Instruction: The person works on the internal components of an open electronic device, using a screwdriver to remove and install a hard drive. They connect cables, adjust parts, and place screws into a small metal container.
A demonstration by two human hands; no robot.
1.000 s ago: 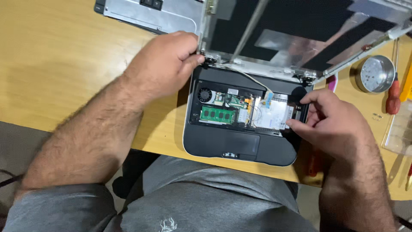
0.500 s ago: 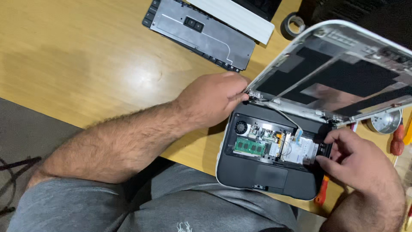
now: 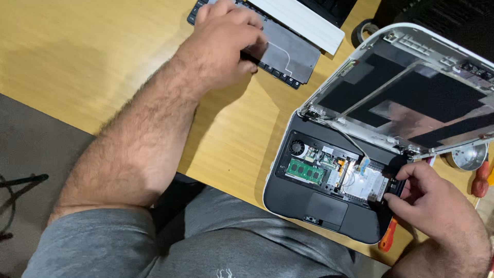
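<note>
Fingers of left hand (image 3: 226, 44) curled onto detached keyboard (image 3: 280, 49), right hand (image 3: 437, 213) fingers pinching laptop base (image 3: 329, 206) edge, orange screwdriver (image 3: 388, 234) just below on tabletop (image 3: 103, 62).

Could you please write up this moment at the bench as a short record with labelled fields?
Surface: wooden table
Left hand: left hand rests on the detached keyboard, which lies underside up
Right hand: right hand with fingertips at the right edge of the open laptop base
Laptop: keyboard removed, green memory module and fan exposed; screen lid stripped, tilted back
Nearby: orange-handled screwdriver by the base, round metal tin, roll of tape
</note>
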